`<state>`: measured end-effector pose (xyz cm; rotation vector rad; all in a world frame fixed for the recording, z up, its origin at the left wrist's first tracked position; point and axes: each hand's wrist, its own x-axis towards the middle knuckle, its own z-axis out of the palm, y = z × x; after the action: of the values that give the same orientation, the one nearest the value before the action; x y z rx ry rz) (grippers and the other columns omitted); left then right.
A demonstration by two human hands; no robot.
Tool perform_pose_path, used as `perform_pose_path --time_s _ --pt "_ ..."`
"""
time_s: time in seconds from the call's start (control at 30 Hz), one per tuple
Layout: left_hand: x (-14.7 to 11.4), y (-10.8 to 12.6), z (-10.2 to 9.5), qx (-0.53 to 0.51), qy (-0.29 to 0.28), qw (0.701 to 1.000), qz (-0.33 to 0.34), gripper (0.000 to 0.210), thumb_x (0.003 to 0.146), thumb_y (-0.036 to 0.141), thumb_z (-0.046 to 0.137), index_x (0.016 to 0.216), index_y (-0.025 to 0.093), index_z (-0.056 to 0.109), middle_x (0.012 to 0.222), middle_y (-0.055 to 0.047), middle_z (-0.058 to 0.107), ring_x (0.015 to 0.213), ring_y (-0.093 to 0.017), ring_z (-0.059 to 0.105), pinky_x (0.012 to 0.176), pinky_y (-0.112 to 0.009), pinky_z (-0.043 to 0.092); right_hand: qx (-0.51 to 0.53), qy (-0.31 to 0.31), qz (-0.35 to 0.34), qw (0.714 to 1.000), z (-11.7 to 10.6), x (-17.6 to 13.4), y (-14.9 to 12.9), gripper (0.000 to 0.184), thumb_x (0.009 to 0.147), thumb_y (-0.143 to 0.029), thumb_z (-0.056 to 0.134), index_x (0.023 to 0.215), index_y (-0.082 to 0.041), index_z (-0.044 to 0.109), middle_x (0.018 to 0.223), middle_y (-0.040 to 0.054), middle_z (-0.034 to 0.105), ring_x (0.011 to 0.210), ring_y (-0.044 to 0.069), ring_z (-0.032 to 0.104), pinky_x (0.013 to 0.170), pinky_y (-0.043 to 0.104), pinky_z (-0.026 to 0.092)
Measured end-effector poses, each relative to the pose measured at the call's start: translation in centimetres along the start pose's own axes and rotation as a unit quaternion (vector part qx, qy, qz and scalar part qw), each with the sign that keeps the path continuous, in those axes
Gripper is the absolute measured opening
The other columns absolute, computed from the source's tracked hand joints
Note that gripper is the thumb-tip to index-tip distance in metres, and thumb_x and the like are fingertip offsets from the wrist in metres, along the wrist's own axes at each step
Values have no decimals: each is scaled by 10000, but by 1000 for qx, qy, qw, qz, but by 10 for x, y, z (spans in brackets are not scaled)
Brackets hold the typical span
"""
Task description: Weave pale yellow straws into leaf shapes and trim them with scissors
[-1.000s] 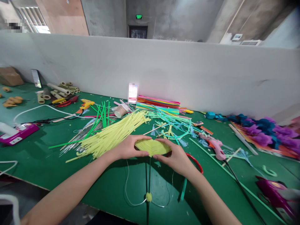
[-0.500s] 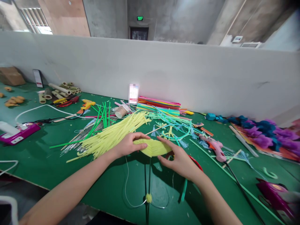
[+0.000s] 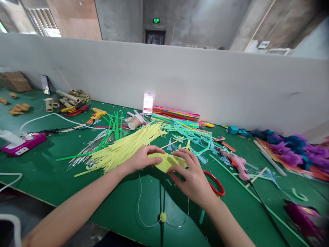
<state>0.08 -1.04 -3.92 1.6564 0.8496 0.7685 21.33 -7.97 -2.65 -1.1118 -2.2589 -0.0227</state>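
A yellow leaf-shaped piece [image 3: 164, 162] of fuzzy pipe cleaners is held in front of me, over the table. My left hand [image 3: 145, 158] pinches its left end, thumb on the near face. Around its right half curl the fingers of my right hand [image 3: 191, 171], with the thumb low by the near edge. Beneath the piece runs a thin dark stem, with a small yellow fuzzy ball [image 3: 163, 217] on it lower down. Thin pale wire [image 3: 140, 206] loops out from both sides of the ball. Red-handled scissors [image 3: 217, 183] lie partly behind my right hand.
Loose yellow pipe cleaners [image 3: 123, 147] lie fanned out beyond my left hand. A pink glue gun [image 3: 241, 168] with a black cord is to the right, a yellow glue gun [image 3: 97, 114] at the back left. Purple power strips [image 3: 25, 144] sit at both sides. A white partition [image 3: 164, 75] stands behind.
My right hand has shifted left and closed its fingers over the right half of the yellow piece. The scissors' red handle shows more now. My left hand keeps its pinch.
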Motion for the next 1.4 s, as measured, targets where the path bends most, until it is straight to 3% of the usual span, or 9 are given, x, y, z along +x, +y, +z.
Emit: perform_pose_path --time_s 0.2,0.33,0.43,0.6,0.7,0.8,0.97,1.17,1.4 --pt "1 0 -5 -108 12 994 -21 395 751 361 706 1099 182 650 1073 -78 647 863 -181 605 644 -233 488 185 66 151 969 -5 0 4 195 857 -349 590 1030 -261 608 1263 83 528 1210 270 466 1011 472 391" --pt "3 1 -13 -270 46 961 -42 403 715 282 751 1093 188 648 1083 -65 652 932 -169 617 819 -263 480 475 116 331 807 -9 3 11 382 921 -519 407 1176 -264 533 1225 91 592 1081 238 593 889 407 493" --pt "3 1 -18 -364 60 929 -44 382 639 231 800 993 199 659 1045 -48 661 956 -173 625 863 -275 473 595 76 365 712 -3 5 9 465 907 -587 380 1159 -241 562 1176 103 632 1041 239 623 855 390 506" --pt "1 3 -21 -360 -33 932 -5 286 594 305 833 680 182 589 1093 -67 649 1156 -274 543 937 -386 448 641 -33 358 678 22 6 -19 385 873 -510 543 1113 -213 595 1094 97 660 985 204 644 858 353 497" --pt "-3 8 -17 -340 -66 938 29 346 623 329 822 586 162 522 1138 -82 626 1209 -275 497 991 -398 401 680 -94 351 637 31 6 -33 388 873 -491 556 1151 -220 563 1020 70 667 792 161 684 664 273 529" --pt "-5 13 -10 -331 -55 942 30 236 718 322 760 700 162 588 1122 -92 622 1161 -242 528 990 -384 395 682 -114 351 631 32 7 -36 384 865 -488 566 1138 -218 567 864 30 674 485 78 595 416 171 409" --pt "0 11 -9 -299 -32 954 -12 227 811 316 670 977 165 639 1063 -99 635 1046 -216 587 848 -314 467 631 -65 356 686 23 9 -23 344 806 -440 656 1021 -171 651 784 29 681 365 13 408 353 152 273" --pt "1 4 -19 -257 -43 954 -151 422 833 537 563 1000 159 648 966 -87 687 812 -159 651 687 -247 481 598 140 393 684 12 6 2 312 747 -390 719 980 -187 674 720 -1 635 433 46 418 389 182 319" --pt "-4 5 -15 -185 -87 966 -160 389 732 363 736 1023 139 611 975 -118 707 744 -145 661 624 -236 497 542 287 415 672 14 2 23 288 704 -363 738 941 -214 668 702 -30 600 482 69 454 417 208 349"
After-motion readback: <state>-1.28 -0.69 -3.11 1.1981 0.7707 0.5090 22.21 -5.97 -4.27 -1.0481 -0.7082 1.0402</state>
